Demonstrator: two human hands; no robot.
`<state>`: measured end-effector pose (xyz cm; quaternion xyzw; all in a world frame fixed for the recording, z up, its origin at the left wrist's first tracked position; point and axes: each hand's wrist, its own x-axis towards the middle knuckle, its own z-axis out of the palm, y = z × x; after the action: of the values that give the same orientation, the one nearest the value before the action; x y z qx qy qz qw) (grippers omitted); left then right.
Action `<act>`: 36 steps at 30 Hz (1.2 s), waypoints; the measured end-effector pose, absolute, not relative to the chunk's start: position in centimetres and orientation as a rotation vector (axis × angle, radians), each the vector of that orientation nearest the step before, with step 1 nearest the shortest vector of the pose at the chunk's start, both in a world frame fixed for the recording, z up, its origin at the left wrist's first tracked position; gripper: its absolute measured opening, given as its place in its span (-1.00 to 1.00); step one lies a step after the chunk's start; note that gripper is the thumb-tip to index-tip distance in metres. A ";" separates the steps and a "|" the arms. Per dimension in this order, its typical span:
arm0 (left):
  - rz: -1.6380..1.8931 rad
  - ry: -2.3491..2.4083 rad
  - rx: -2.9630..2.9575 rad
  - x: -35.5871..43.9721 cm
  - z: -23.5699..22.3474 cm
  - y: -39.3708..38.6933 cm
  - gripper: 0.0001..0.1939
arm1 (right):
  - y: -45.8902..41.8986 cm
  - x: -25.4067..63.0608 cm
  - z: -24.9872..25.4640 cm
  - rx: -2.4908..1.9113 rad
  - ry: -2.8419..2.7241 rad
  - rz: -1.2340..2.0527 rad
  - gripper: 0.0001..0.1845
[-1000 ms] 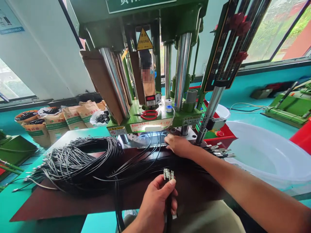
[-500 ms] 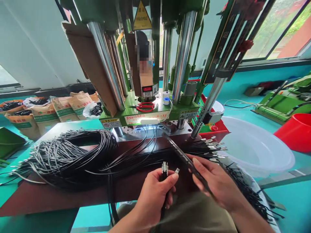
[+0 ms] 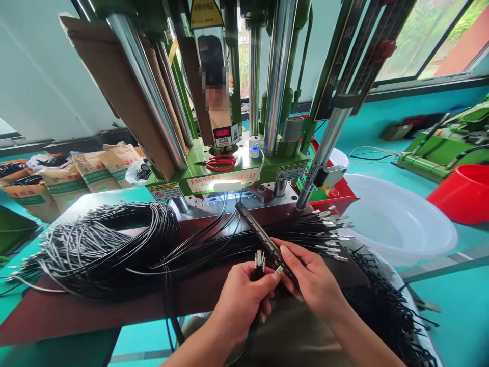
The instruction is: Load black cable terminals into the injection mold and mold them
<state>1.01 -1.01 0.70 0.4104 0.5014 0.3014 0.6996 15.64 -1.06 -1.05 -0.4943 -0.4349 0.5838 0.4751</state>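
Note:
My left hand (image 3: 240, 298) is closed around a bundle of black cables whose metal connectors (image 3: 260, 259) stick up above the fingers. One connector (image 3: 279, 270) is pinched apart from the others at the thumb tip. My right hand (image 3: 315, 278) grips the near end of a long dark slotted bar (image 3: 256, 229), which slants up and left toward the press. The bar's lower part is close beside the separate connector; whether they touch I cannot tell. Several thin cables (image 3: 214, 224) run from the press's lower plate (image 3: 202, 206) to the table.
A coiled heap of cables (image 3: 103, 250) lies on the left of the brown tabletop (image 3: 126, 308). Cables with metal ends (image 3: 330, 234) lie at the right. Red-handled scissors (image 3: 220, 162) rest on the green press (image 3: 183, 178). A white tub (image 3: 412, 219) and red bucket (image 3: 464, 196) stand right.
My right hand has come back from the press with the dark bar, then moved left beside my left hand. One connector has been separated from the bundle in my left hand. The view has shifted.

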 end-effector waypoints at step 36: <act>0.743 1.126 0.885 0.7 1.0 -0.5 -0.68 | -1.5 16.2 -1.5 -1.221 -1.065 1.439 -0.43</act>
<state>0.74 -0.52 1.00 0.3959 0.5038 0.3323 0.6921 16.23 -1.51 -1.54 -0.4980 -0.4342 0.5866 0.4683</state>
